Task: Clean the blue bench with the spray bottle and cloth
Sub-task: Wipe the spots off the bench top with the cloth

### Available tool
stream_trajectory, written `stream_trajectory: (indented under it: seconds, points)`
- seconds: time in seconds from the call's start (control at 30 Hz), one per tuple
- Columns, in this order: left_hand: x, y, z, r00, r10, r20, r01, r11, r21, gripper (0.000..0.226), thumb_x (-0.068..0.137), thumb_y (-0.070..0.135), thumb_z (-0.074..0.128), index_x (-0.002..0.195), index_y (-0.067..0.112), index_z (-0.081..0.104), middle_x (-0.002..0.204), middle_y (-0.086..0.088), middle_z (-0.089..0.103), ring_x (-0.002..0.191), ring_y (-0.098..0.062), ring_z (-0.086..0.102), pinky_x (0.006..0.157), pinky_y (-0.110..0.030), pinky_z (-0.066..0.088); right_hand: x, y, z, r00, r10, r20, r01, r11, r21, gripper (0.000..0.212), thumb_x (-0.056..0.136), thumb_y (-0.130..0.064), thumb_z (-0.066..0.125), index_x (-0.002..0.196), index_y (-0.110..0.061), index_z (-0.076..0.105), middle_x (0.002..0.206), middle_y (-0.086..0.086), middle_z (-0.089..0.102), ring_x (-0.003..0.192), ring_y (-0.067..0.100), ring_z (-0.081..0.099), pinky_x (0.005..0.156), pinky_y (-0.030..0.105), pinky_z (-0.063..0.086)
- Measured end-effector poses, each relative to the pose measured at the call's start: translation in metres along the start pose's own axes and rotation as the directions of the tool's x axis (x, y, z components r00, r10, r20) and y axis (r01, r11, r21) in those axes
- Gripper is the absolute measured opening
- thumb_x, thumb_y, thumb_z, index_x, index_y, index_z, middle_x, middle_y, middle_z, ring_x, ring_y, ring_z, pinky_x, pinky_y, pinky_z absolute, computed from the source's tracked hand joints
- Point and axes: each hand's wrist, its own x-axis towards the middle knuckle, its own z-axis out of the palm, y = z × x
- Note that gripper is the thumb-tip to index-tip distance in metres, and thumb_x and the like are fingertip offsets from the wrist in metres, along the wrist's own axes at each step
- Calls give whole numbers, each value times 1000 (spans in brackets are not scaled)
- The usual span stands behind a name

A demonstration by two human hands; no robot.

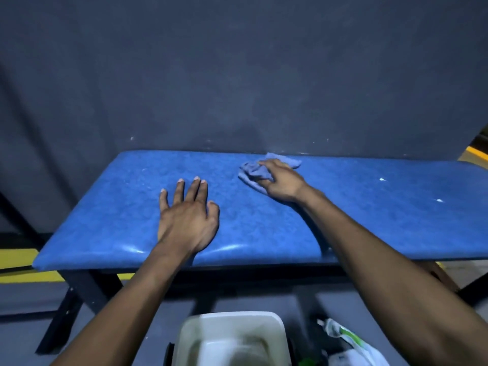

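I'm watching the right hand [281,180] pinching the cloth [260,171] on the blue bench [369,220]; the left hand [187,215] is resting beside it, fingers spread.

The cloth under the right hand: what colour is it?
The cloth is greyish blue, seen in the head view.

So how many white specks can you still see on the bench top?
2 clear ones, both on the blue bench to the right of the cloth: one farther back, one nearer. Fainter ones may escape notice.

Right hand [284,182] presses cloth [260,171] on bench [369,220]; left hand [186,217] apparently flat.
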Motion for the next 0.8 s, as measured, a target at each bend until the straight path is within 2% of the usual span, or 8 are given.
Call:
stream_trajectory:
  seconds: [0.1,0.27,0.37,0.43,0.53,0.6,0.67,0.8]
  points:
    - [0,-2,0,1000,10,1,-10,1000,9,69,95,49,12,159,25,22,169,8,16,157,-21,7,124,-55,3,-31,1,5,1000,-22,10,22,1000,9,51,93,-26,61,142,-18,54,149,5,54,141,26,46,117,35,35]
    - [-2,-6,-2,999,39,-8,-39,999,20,78,88,66,9,157,33,28,167,11,21,156,-20,13,122,-54,8,-93,17,-14,999,-40,-21,41,999,16,56,85,-23,50,141,-21,53,152,1,51,145,18,39,117,31,32]
    - [-5,-5,-7,995,98,13,-98,995,-2,81,83,76,11,154,43,32,165,18,23,155,-15,16,121,-51,8,-136,47,-40,978,75,-192,-46,987,151,52,87,-23,47,136,-13,59,144,3,58,137,17,49,115,29,36]
    - [-5,-8,-11,992,103,71,-102,995,-17,85,77,81,9,154,49,28,165,23,17,155,-11,12,121,-49,4,-166,82,-64,920,216,-328,-136,959,250,44,88,-22,50,130,-14,63,134,-2,62,128,16,54,110,25,39]
    - [1,-4,-16,975,70,212,-72,997,2,96,69,87,2,156,50,16,166,25,3,156,-12,3,121,-52,-1,-209,156,-104,825,330,-458,-266,943,199,31,92,-29,50,119,-26,65,125,-10,67,121,15,60,104,35,49]
    - [4,14,-22,960,45,275,-67,995,70,102,66,89,-2,158,46,12,168,20,-1,157,-17,1,121,-54,1,-227,204,-123,751,422,-507,-395,903,167,29,91,-29,49,116,-26,64,119,-4,70,116,22,63,95,40,54]
    - [2,53,-22,961,114,252,-137,988,77,102,67,90,-2,158,46,17,169,16,2,157,-17,4,120,-55,2,-235,242,-132,694,497,-521,-514,849,124,36,86,-27,44,117,-22,62,121,6,68,115,32,61,93,41,53]
    - [-2,162,0,923,350,163,-340,937,-84,82,84,84,12,155,46,26,169,13,12,156,-12,9,123,-56,2,-227,277,-123,710,557,-430,-613,790,12,45,86,-31,52,128,-18,60,131,17,63,119,41,57,98,49,51]
